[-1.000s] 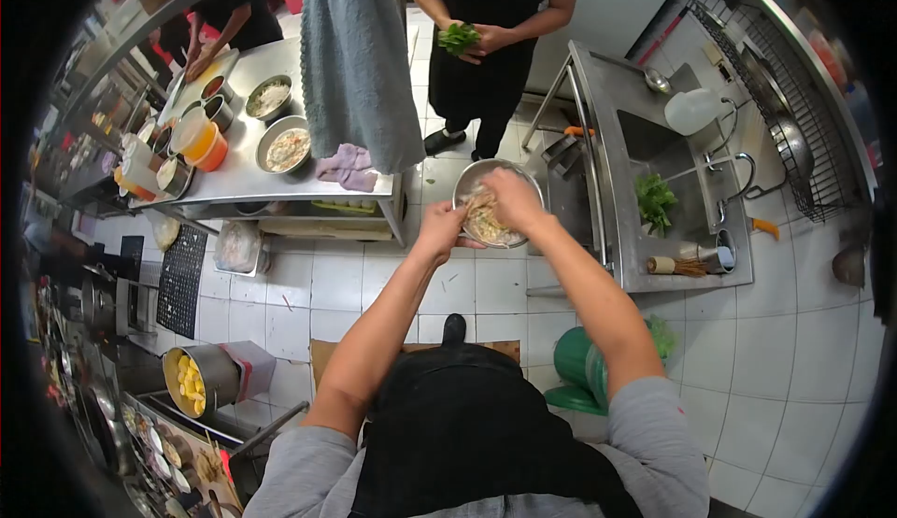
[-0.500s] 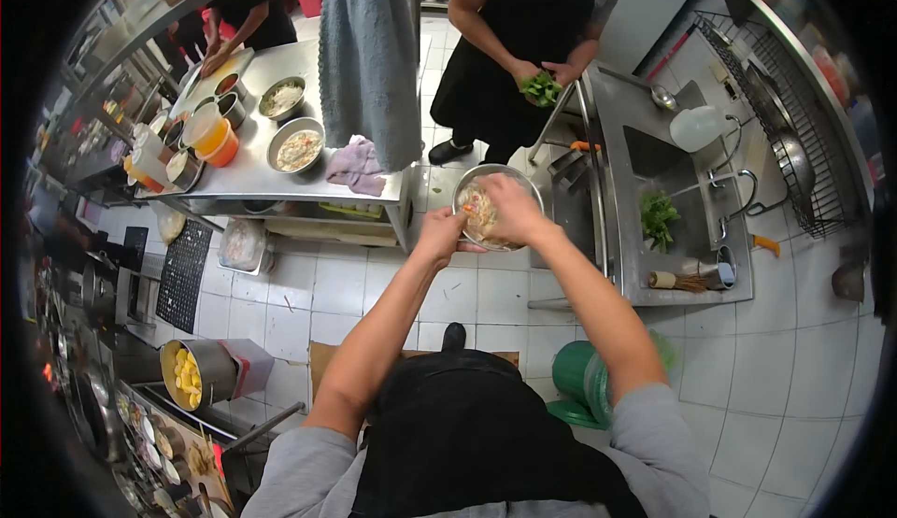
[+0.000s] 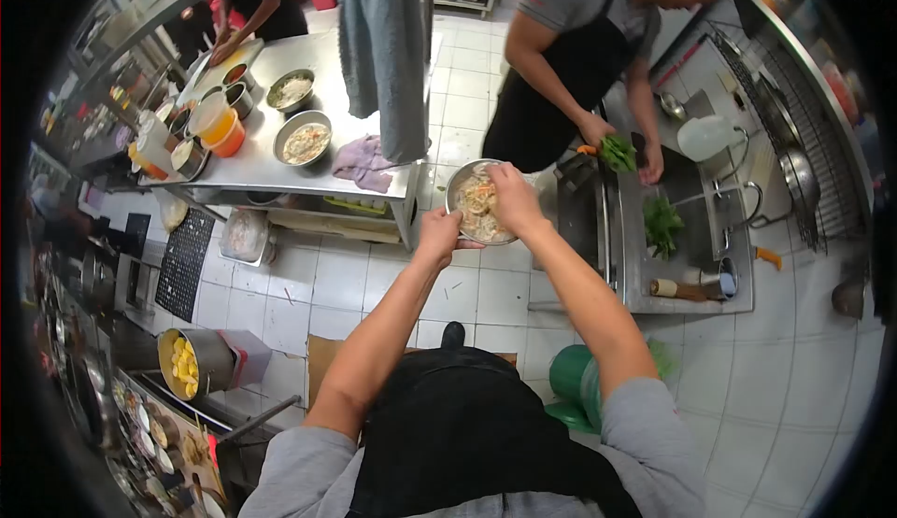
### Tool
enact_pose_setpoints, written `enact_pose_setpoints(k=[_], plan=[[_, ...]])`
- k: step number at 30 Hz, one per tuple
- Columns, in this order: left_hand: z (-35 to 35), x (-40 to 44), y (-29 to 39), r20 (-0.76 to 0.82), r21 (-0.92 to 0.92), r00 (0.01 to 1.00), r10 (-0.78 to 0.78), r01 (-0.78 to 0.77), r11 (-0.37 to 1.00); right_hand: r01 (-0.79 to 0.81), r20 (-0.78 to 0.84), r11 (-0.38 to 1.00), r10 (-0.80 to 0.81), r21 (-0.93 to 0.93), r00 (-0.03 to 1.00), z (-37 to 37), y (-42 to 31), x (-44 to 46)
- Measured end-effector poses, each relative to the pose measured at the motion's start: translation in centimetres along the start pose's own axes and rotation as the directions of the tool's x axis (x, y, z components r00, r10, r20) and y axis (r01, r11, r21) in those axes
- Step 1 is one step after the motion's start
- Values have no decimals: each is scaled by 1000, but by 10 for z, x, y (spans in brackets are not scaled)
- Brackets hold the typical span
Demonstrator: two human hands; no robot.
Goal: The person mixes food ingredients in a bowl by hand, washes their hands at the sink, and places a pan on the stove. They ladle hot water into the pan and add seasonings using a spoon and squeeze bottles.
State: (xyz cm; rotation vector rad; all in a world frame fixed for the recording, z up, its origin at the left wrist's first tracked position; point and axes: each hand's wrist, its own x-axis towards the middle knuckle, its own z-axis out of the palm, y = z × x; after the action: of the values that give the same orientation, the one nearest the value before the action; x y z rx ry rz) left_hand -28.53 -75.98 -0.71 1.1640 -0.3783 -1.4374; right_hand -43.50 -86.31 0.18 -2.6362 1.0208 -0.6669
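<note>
A metal bowl (image 3: pixel 450 184) is held in front of me above the floor, with a pale, creamy shredded mixture (image 3: pixel 477 202) flecked with orange inside. My left hand (image 3: pixel 444 236) grips its near left rim, thumb on the edge and fingers underneath. Inside the bowl's right side is my right hand (image 3: pixel 514 202), fingers curled together into the mixture; their tips are partly hidden. A second bowl (image 3: pixel 291 158) of similar mixture stands on the steel table to the left, beside a crumpled purple cloth (image 3: pixel 363 163).
At right, a co-worker (image 3: pixel 570 70) holds leafy greens (image 3: pixel 617 152) over the steel sink (image 3: pixel 687 280), where more greens (image 3: pixel 662 227) lie under running water. A grey towel (image 3: pixel 383 60) hangs by the table (image 3: pixel 364 112). A pot (image 3: pixel 217 365) of yellow pieces stands at lower left, a green bin (image 3: pixel 572 373) at lower right.
My right hand has shifted slightly within the bowl, uncovering more of the mixture. The co-worker has moved right and leans over the sink with the greens.
</note>
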Motion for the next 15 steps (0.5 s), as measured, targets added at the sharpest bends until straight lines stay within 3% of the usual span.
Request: enact_pose_setpoints(k=[2, 6, 9, 10, 13, 14, 15], plan=[[-8, 6, 5, 24, 20, 1000, 12, -12, 1000, 99, -49, 995, -99, 1, 994, -7, -13, 2], [1, -4, 7, -20, 76, 1000, -16, 17, 997, 67, 81, 989, -57, -128, 995, 9, -10, 13], [-5, -6, 15, -60, 64, 998, 18, -14, 998, 63, 78, 998, -62, -17, 995, -1, -6, 26], [-13, 0, 14, -54, 65, 998, 29, -26, 998, 66, 174, 997, -71, 32, 982, -15, -10, 23], [-22, 9, 13, 33, 73, 999, 21, -23, 997, 183, -39, 968, -179, 170, 983, -10, -16, 29], [-19, 9, 16, 37, 73, 999, 20, -23, 997, 80, 43, 986, -87, 144, 995, 4, -21, 25], [-19, 7, 20, 36, 72, 999, 20, -22, 997, 92, 210, 988, -117, 127, 971, 7, -15, 26]])
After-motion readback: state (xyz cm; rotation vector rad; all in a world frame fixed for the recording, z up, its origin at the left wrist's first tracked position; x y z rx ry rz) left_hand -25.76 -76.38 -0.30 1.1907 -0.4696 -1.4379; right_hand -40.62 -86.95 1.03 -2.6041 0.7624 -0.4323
